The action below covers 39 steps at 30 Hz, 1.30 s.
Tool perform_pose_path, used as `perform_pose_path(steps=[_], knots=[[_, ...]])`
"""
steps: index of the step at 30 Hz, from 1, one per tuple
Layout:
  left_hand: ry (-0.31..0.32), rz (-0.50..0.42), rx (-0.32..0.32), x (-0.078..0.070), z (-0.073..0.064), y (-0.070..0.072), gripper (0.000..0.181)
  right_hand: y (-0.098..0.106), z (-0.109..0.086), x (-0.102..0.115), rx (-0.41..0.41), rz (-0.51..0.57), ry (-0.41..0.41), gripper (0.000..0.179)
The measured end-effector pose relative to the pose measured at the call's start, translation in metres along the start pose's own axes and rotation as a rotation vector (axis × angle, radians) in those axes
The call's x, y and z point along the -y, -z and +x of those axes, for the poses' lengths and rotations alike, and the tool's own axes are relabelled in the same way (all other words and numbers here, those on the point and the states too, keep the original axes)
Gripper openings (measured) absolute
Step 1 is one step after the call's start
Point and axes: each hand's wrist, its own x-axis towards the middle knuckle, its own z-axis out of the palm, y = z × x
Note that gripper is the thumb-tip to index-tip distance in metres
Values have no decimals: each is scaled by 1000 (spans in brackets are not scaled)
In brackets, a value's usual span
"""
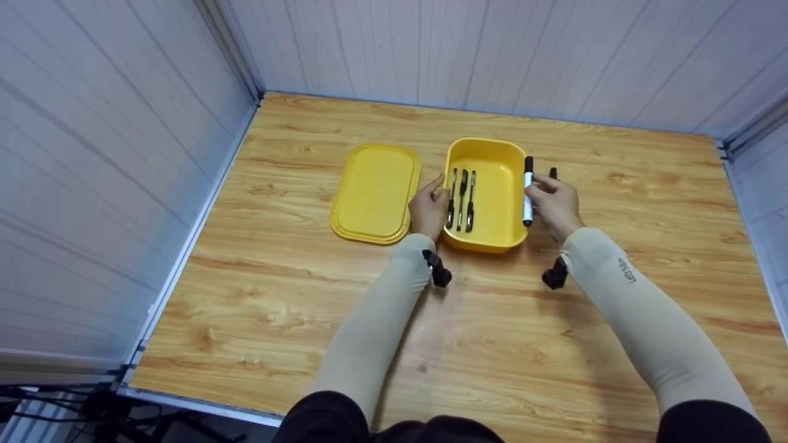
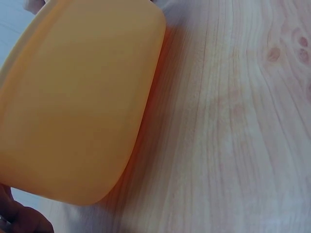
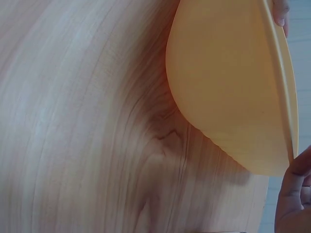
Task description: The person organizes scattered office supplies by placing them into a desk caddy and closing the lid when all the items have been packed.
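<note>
A yellow box [image 1: 486,203] stands open near the middle of the wooden desk [image 1: 492,344], and its lid [image 1: 375,192] lies flat just to its left, close beside it but apart. Three black pens [image 1: 462,200] lie side by side on the floor of the box, toward its left wall, all running lengthwise. The left hand [image 1: 428,209] rests against the left wall of the box, its fingers [image 1: 438,184] loosely bent over the rim near the pens; whether they actually clasp the rim cannot be told from the head view. The right hand [image 1: 557,203] is at the right side of the box and pinches a marker [image 1: 527,191] with a white barrel and black cap, held lengthwise right over the right rim, fingers curled round it. A small dark object [image 1: 553,173] lies on the desk just beyond that hand, too small to identify. Both wrist views show little more than the smooth yellow outer wall of the box [image 2: 77,107] [image 3: 228,92] against the wood grain, with a bit of finger at the edge. Pale sleeves cover both forearms, and white panelled walls enclose the desk.
</note>
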Motion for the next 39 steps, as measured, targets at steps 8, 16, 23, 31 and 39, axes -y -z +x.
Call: perform_pose_path(steps=[8,16,23,31,39], knots=[[20,-39,7,0,0,0,40,-6,-1,6,-27,-203,69,46],[22,-46,18,0,0,-1,40,-12,-3,13,-74,-380,99,44],[38,-49,22,-2,0,-1,39,-17,-6,14,-66,-460,135,56],[35,-38,12,0,0,-1,40,-23,-7,14,-79,-570,211,56],[-2,-22,6,0,0,-1,40,-26,-7,16,-55,-626,205,56]])
